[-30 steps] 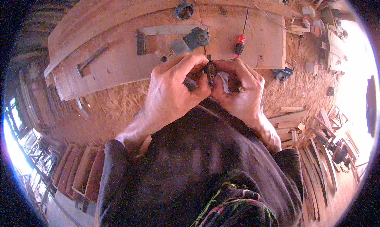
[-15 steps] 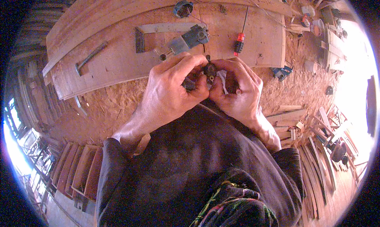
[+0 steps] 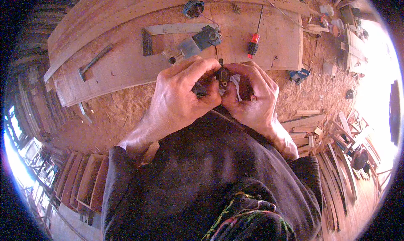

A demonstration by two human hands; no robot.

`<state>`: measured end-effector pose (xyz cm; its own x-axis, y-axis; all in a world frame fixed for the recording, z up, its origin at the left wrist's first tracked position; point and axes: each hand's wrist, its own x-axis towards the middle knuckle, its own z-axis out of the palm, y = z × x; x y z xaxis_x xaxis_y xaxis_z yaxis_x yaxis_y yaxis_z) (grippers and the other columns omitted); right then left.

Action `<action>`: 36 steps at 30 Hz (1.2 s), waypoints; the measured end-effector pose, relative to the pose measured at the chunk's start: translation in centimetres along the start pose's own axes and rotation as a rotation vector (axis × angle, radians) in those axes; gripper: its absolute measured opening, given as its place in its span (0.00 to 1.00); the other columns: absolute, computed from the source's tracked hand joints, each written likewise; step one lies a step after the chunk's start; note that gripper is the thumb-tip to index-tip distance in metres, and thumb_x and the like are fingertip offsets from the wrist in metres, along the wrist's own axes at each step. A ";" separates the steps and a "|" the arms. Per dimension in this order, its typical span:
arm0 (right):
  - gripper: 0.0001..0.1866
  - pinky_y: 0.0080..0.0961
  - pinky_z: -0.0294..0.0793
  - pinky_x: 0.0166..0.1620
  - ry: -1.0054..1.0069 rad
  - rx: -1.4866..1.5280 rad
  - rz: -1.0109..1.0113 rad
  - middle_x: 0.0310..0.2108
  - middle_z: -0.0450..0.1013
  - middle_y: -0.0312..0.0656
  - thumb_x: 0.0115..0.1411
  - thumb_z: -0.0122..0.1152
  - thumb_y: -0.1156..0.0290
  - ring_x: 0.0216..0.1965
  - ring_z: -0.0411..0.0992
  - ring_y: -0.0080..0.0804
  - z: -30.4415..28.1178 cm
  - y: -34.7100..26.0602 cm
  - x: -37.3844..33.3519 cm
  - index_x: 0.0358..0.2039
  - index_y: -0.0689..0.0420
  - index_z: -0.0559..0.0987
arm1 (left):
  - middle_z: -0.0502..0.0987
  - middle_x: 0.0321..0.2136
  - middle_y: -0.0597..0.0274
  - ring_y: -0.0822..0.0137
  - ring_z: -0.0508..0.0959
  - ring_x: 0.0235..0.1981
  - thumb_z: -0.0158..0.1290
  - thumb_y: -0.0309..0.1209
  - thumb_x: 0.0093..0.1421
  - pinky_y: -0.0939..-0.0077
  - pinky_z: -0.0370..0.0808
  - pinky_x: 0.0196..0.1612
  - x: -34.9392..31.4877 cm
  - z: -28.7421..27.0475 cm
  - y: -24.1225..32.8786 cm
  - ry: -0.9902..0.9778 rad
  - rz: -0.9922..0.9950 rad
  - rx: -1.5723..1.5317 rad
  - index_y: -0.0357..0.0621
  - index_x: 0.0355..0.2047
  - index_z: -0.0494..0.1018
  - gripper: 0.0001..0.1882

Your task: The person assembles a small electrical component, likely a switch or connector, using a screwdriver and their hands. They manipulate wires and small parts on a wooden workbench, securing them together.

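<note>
Both hands are raised in front of my dark top, fingertips meeting around a small dark part (image 3: 223,76) with a brassy fitting at its lower end. My left hand (image 3: 176,89) pinches it from the left. My right hand (image 3: 257,89) grips it from the right. Something white and thin (image 3: 236,82) shows inside the right hand's curl. A grey-black piece (image 3: 200,90) is partly visible within the left hand's curl. Just beyond the left fingers lies a grey power tool body (image 3: 195,45). The fingers hide much of the held part.
On the wooden workbench (image 3: 122,72) lie a red-and-black screwdriver (image 3: 253,45), a try square (image 3: 147,41), a hammer (image 3: 94,63) and a blue round tool housing (image 3: 193,9) with a cable. A blue tool (image 3: 299,76) rests on the shavings-strewn floor, with wood offcuts (image 3: 309,125) to the right.
The view has shifted very slightly. Both hands keep their hold on the small dark part, almost unmoved.
</note>
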<state>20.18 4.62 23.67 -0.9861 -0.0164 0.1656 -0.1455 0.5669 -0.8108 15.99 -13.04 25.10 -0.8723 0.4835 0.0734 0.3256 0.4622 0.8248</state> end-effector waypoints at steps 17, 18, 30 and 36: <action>0.16 0.23 0.68 0.23 0.001 0.007 0.021 0.28 0.74 0.40 0.47 0.60 0.79 0.18 0.67 0.26 0.0 -0.1 0.2 0.39 0.60 0.79 | 0.79 0.31 0.53 0.54 0.82 0.34 0.60 0.23 0.49 0.65 0.79 0.37 0.0 0.3 -0.1 0.027 -0.045 -0.043 0.39 0.40 0.75 0.16; 0.16 0.26 0.70 0.26 -0.011 -0.007 0.035 0.29 0.75 0.41 0.47 0.61 0.79 0.21 0.69 0.30 -0.1 -0.1 0.2 0.39 0.59 0.79 | 0.79 0.31 0.53 0.54 0.82 0.34 0.60 0.23 0.49 0.65 0.79 0.37 0.1 0.3 -0.1 0.028 -0.048 -0.037 0.39 0.40 0.75 0.15; 0.24 0.33 0.81 0.36 0.045 0.008 -0.203 0.41 0.77 0.48 0.47 0.69 0.77 0.37 0.79 0.43 -1.3 0.8 1.3 0.48 0.59 0.76 | 0.80 0.37 0.58 0.63 0.82 0.38 0.61 0.23 0.53 0.70 0.78 0.44 0.7 1.9 -0.2 0.240 -0.085 -0.516 0.36 0.46 0.74 0.19; 0.24 0.30 0.82 0.33 0.066 0.027 -0.321 0.45 0.77 0.49 0.48 0.72 0.77 0.38 0.81 0.41 -1.3 0.6 1.2 0.48 0.58 0.78 | 0.79 0.44 0.57 0.68 0.79 0.45 0.63 0.25 0.57 0.73 0.75 0.50 -0.1 1.4 1.0 0.102 -0.413 -1.009 0.32 0.52 0.71 0.23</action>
<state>18.99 6.07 24.10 -0.8824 -0.1365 0.4502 -0.4508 0.5191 -0.7262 16.97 -11.59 25.17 -0.8865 0.3463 -0.3068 -0.4073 -0.2694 0.8727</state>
